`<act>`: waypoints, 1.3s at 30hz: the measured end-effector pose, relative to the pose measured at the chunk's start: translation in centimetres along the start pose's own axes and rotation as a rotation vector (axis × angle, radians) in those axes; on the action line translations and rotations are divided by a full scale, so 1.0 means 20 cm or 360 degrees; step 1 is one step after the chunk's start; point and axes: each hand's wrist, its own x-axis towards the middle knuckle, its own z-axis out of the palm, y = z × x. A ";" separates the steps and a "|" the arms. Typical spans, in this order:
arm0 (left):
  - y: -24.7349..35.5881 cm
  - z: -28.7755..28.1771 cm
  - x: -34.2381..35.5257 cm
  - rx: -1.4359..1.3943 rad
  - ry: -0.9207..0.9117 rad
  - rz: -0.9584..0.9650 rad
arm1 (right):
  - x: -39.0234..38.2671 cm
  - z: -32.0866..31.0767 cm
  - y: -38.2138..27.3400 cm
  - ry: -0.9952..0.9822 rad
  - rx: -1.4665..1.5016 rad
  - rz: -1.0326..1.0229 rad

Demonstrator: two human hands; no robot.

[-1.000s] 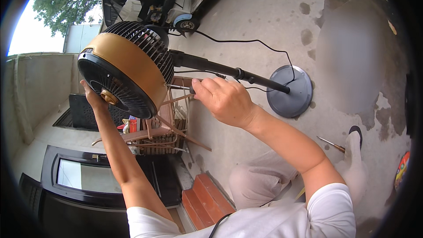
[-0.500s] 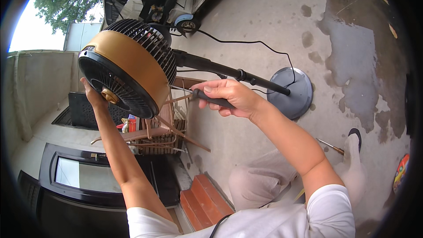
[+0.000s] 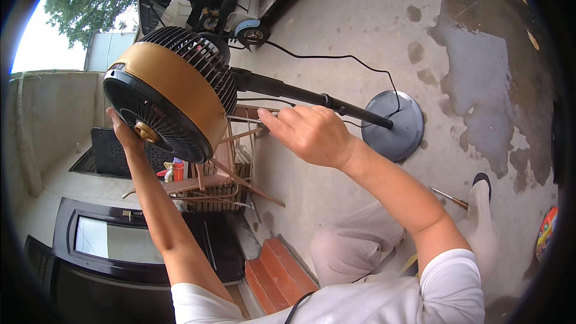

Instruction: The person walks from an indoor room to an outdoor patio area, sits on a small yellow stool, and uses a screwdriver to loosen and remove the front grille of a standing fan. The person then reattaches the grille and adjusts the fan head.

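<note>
A pedestal fan with a gold band point(image 3: 162, 81) and black grilles has its head at the left and its black pole running right to a round grey base point(image 3: 394, 132). My left hand point(image 3: 127, 136) grips the near lower edge of the fan head, its fingers partly hidden. My right hand point(image 3: 315, 135) is closed around the handle of a screwdriver point(image 3: 243, 119); the handle is hidden under my fist. The thin metal shaft points left, and its tip meets the side of the gold band beside the rear grille.
A second screwdriver point(image 3: 450, 198) lies on the concrete floor by my foot. A black cord point(image 3: 336, 57) curves across the floor behind the pole. Beyond the fan head are a brown metal chair point(image 3: 204, 186) and a wheeled vehicle point(image 3: 252, 33). Red steps point(image 3: 279, 276) rise nearby.
My right hand has rolled over on the screwdriver, so its back now faces up and covers the handle. The fan head has shifted slightly left in view.
</note>
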 end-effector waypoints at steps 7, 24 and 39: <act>0.01 0.03 -0.04 -0.0063 -0.0059 0.0016 | 0.04 -0.02 0.04 -0.0802 0.1967 0.1533; -0.01 0.01 -0.02 -0.0070 -0.0076 0.0004 | 0.03 -0.03 -0.05 -0.0391 0.1322 0.1108; -0.01 0.01 0.00 -0.0092 -0.0080 -0.0028 | 0.05 -0.05 -0.08 -0.0101 0.0172 0.0459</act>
